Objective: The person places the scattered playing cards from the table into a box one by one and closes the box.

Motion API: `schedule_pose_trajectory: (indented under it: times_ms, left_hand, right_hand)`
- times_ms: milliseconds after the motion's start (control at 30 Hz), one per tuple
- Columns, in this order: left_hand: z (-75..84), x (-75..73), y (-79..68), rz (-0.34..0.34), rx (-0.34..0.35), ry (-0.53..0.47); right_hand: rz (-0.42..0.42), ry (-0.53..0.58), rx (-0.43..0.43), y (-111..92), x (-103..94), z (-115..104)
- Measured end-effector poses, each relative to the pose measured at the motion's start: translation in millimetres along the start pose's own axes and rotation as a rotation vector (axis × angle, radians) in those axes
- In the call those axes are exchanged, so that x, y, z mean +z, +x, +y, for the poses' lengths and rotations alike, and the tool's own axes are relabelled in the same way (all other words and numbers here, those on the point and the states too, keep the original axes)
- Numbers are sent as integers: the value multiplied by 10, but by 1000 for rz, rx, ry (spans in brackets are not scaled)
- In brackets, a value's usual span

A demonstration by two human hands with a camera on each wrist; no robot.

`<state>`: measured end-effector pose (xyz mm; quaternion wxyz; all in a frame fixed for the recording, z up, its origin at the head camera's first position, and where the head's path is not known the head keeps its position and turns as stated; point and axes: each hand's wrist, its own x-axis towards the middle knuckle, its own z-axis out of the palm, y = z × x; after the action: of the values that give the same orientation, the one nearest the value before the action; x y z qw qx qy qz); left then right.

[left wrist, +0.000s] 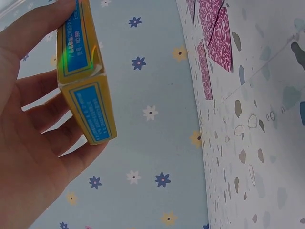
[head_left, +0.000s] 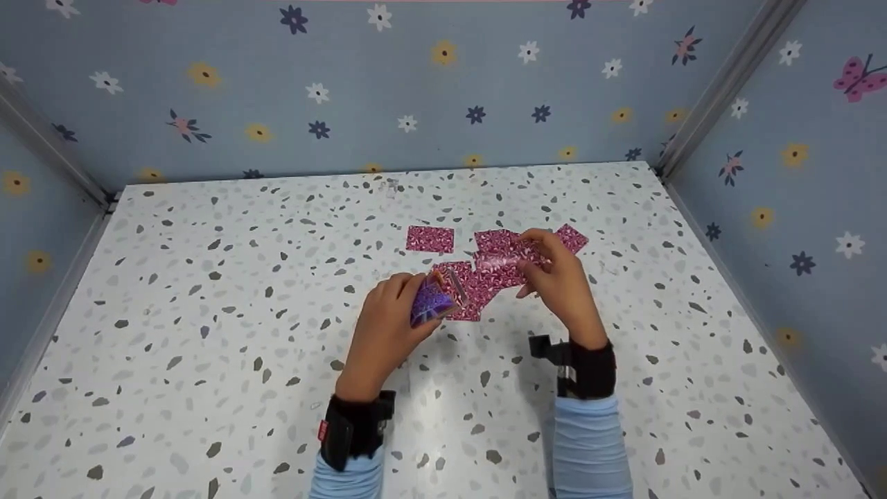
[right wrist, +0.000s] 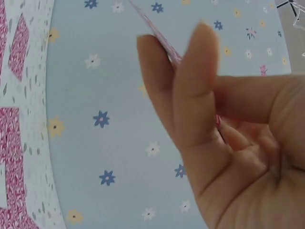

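Note:
My left hand (head_left: 388, 315) grips a small card box (head_left: 431, 305) with a shiny purple face, tilted above the table. In the left wrist view the box (left wrist: 86, 95) shows yellow sides with blue printed panels, thumb on one side and fingers behind. To the right, my right hand (head_left: 560, 287) pinches a glossy pink-patterned playing card (head_left: 497, 262) between thumb and fingers. Seen edge-on in the right wrist view, that card (right wrist: 177, 58) sticks out past the fingertips; whether it is only one is unclear. More pink-backed cards (head_left: 468, 312) lie overlapping below and between the hands.
One card (head_left: 429, 239) lies apart at the back, and another (head_left: 572, 239) shows beyond the right hand. The white speckled table (head_left: 229, 333) meets blue flowered panels (head_left: 388, 83) at the back and both sides.

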<state>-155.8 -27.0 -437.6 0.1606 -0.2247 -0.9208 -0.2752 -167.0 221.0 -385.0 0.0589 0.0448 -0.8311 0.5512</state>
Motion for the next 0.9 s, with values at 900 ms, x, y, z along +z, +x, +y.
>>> schedule_pose_trajectory:
  times_ms: [900]
  left_hand:
    - [-6,7,1,26,26,-15]
  right_hand:
    - [-56,66,-160,-37,259,-136]
